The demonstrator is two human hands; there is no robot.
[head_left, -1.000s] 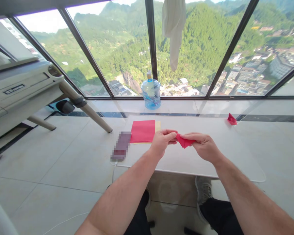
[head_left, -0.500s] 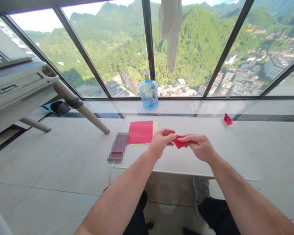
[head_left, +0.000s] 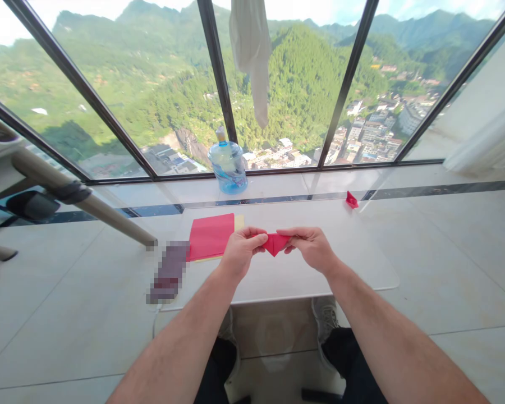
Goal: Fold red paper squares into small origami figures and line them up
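1. At the centre of the frame the left hand [head_left: 239, 249] and the right hand [head_left: 309, 247] hold a small folded red paper [head_left: 275, 243] between them, above the white table [head_left: 362, 264]
2. The left hand pinches the paper's left end between thumb and fingers; the right hand pinches its right end the same way, knuckles up
3. The folded red paper forms a downward-pointing triangle in the gap between the two hands, clear of the tabletop
4. Left of the hands, a stack of flat red sheets [head_left: 211, 237] lies on the table, with a pale yellow sheet [head_left: 239, 222] showing at its right edge
5. Further left, at the table's edge, sits a blurred dark object [head_left: 168, 271]
6. In the right of the frame, near the table's far corner, stands a small finished red paper figure [head_left: 351, 200], well apart from the hands
7. A blue water jug [head_left: 228, 167] stands on the sill by the window [head_left: 130, 84], upper middle of the frame, and a white cloth [head_left: 250, 50] hangs above it
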